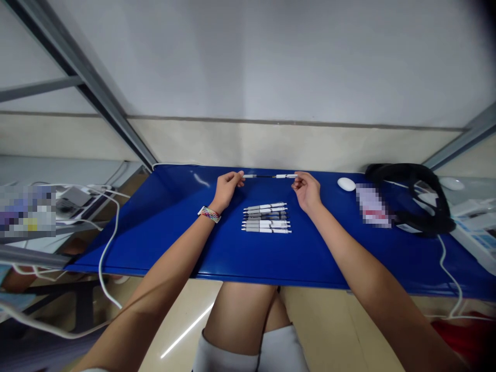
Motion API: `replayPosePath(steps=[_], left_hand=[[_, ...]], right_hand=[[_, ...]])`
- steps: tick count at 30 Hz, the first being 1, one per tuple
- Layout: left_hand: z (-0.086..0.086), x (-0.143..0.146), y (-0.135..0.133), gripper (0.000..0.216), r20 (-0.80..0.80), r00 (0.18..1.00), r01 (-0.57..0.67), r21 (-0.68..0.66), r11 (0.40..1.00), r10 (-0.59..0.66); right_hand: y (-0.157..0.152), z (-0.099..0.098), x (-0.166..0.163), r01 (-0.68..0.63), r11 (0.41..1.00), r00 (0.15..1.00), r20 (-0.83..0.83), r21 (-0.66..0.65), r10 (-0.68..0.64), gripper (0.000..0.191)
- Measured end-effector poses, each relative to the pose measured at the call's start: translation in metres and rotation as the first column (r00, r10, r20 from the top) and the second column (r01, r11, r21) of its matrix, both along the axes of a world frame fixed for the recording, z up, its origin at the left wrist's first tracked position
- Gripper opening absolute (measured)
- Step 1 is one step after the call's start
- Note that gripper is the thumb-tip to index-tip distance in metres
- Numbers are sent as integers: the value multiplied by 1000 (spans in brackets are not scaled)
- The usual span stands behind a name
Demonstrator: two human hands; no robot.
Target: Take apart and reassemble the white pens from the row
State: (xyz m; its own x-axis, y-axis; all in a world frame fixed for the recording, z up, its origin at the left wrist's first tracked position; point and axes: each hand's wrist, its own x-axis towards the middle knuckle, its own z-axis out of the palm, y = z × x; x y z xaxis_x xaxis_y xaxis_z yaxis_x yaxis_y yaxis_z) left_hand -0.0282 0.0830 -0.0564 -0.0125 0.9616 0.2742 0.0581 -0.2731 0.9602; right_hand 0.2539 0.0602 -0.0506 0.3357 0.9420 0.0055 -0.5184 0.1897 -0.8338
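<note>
Both my hands are stretched over a blue table (186, 243) and hold one thin pen (270, 176) level between them, near the table's far edge. My left hand (228, 189), with a coloured band at the wrist, pinches the pen's left end. My right hand (307, 191) pinches its right end. The pen has white ends and a dark middle. Just below the hands, several white and grey pens (266, 218) lie side by side in a neat row on the table.
A white mouse (346, 184) lies right of my right hand, then a blurred card (372, 206) and black headphones (420, 199) with a cable. White cables (106, 243) hang off the table's left edge. A wall stands close behind the table.
</note>
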Motion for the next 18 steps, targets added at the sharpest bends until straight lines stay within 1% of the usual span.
replayPosePath(steps=[7, 12, 18], left_hand=[[2, -1, -1, 51, -29, 999, -32, 10, 999, 33], [5, -1, -4, 52, -46, 998, -46, 11, 999, 46], [3, -2, -2, 53, -45, 998, -49, 6, 999, 49]], right_hand=[[0, 1, -1, 13, 1000, 1000, 27, -18, -13, 13], [-1, 3, -2, 16, 1000, 1000, 9, -23, -16, 13], [-2, 5, -2, 20, 1000, 1000, 12, -21, -20, 12]])
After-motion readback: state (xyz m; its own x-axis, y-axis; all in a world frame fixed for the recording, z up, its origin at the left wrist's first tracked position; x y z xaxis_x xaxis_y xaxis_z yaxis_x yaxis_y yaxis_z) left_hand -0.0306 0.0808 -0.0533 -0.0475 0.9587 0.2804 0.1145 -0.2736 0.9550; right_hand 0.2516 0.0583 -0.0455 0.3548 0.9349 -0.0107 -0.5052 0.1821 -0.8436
